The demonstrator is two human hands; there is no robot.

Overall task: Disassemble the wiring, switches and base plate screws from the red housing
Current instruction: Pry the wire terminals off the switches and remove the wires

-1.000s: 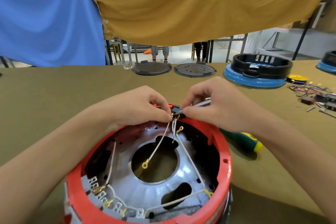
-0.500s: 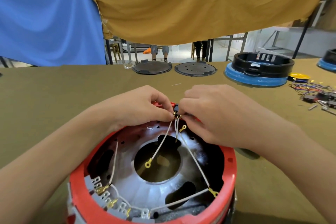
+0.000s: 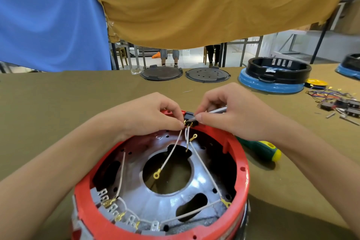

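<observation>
red housing (image 3: 241,169) sits upside down at the near edge of the table (image 3: 58,103), open side up, metal base plate (image 3: 196,191) visible inside. step in hand, as i read it: freeing the black switch (image 3: 189,118) seated in the far rim of the housing.

left hand (image 3: 150,117) closed in a pinch at the switch's brass terminals, thumb and forefinger on the white wire (image 3: 171,152) where it joins. right hand (image 3: 233,111) closed around a thin metal tool (image 3: 219,110), tip laid against the switch body; whether the tip is under a latch or only resting on it i cannot tell, the fingers hide it.

three white leads hang from the switch with yellow ring lugs loose. grey terminal block (image 3: 116,210) at the near rim is still wired.

next move, my judgement: lever the switch clear of its slot while the left hand steadies the leads, little force, plastic rim. green screwdriver (image 3: 261,149) lies just beside the housing on the right, ready for the base plate screws.
</observation>
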